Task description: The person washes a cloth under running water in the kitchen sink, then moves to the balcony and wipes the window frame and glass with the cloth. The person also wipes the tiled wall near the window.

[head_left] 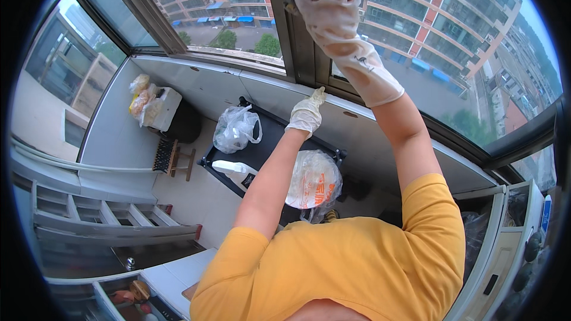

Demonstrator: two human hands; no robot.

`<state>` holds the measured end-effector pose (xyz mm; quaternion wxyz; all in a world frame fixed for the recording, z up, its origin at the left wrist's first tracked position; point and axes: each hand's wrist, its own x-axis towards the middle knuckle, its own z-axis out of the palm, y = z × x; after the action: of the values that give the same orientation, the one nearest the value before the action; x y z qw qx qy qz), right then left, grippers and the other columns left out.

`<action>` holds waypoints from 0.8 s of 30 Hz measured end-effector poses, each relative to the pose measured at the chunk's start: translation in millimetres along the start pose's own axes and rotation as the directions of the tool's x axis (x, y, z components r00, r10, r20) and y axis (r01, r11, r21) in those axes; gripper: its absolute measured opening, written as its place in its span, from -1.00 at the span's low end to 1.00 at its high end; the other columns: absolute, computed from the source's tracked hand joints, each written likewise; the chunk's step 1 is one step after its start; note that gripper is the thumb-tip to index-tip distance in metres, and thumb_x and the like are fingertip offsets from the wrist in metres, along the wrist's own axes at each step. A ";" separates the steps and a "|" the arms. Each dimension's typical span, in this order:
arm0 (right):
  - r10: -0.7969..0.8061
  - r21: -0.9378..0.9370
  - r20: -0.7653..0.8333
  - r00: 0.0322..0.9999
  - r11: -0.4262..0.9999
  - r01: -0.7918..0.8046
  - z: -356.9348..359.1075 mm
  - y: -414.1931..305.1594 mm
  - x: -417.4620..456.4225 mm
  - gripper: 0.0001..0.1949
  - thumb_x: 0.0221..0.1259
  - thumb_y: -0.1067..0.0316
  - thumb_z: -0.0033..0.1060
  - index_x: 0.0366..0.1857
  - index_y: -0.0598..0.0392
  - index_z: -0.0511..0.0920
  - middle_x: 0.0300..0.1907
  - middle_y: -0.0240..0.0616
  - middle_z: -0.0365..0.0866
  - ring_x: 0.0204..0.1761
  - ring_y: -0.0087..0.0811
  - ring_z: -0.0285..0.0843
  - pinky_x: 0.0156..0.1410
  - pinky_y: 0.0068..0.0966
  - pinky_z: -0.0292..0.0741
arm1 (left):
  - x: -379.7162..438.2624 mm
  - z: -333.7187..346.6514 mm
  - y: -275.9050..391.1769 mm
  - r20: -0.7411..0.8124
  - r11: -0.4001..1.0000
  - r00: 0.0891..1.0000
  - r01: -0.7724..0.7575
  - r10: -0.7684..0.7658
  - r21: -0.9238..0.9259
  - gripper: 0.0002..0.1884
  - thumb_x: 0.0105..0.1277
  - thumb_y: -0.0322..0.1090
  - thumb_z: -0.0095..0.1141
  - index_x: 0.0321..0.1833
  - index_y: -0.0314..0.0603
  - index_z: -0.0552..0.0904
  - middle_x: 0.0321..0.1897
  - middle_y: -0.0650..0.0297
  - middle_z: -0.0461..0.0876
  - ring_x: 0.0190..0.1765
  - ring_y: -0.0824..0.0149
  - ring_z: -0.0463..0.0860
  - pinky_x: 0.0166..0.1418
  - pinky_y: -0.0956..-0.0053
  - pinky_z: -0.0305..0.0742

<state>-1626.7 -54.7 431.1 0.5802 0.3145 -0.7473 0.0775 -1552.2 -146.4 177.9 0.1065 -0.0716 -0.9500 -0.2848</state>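
Note:
My right hand (329, 4), in a long whitish rubber glove, is raised against the dark metal window frame (305, 31). Its fingers are curled, and a small dark and yellowish thing, too unclear to name, shows at their left side. Lower down, my left hand (307, 110), in a thin cream glove, rests at the window ledge below the frame with a finger extended; nothing is seen in it. Beneath my arms is a black cart (272, 131) carrying a knotted clear plastic bag (236, 129), a white spray bottle (234, 168) and a bag with orange print (314, 183).
A metal ladder (107, 218) lies at the left near a small wooden stool (167, 156). Bags of food (145, 100) sit on a white box (168, 107) in the far left corner. At the right stands a cabinet (504, 254). Outside the glass are buildings (415, 4).

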 end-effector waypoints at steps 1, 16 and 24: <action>-0.014 0.010 -0.094 0.995 1.000 0.015 -3.0 6.3 23.5 -0.72 -0.13 0.24 0.29 -0.22 -0.18 0.60 -0.30 -0.57 0.49 -0.20 -0.36 0.45 -0.22 -0.30 0.40 | -1.0 1.3 -4.9 0.009 1.000 1.000 0.025 -0.025 0.012 -0.27 0.18 -0.65 -0.11 0.44 0.21 0.39 0.45 0.36 0.34 0.20 0.10 0.57 0.28 0.35 0.48; -0.371 0.041 0.566 0.736 0.905 0.424 35.1 -49.0 -58.5 -0.87 0.02 0.18 0.22 -0.37 -0.12 0.65 -0.24 -0.49 0.60 0.02 -0.31 0.48 0.02 -0.25 0.43 | 12.6 -0.7 -8.7 0.118 0.958 0.951 0.288 -0.284 -0.010 -0.47 0.37 0.12 -0.05 0.20 -0.10 0.60 0.19 -0.08 0.56 0.30 -0.06 0.48 0.30 0.18 0.42; 0.024 -0.171 -0.364 0.931 0.981 -0.092 -83.4 70.3 273.7 -0.86 0.15 0.26 0.29 -0.22 -0.09 0.61 -0.09 -0.37 0.62 0.04 -0.25 0.51 0.19 -0.33 0.51 | 4.9 -24.6 26.1 0.147 0.993 0.989 -0.007 -0.010 0.119 -0.50 0.33 -0.09 0.08 0.32 -0.01 0.50 0.22 0.13 0.58 0.23 0.03 0.55 0.33 0.24 0.43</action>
<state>-1633.2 -63.1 725.5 0.7313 0.2174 -0.6414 0.0813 -1547.9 -138.1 212.9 0.0396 -0.0852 -0.9706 -0.2217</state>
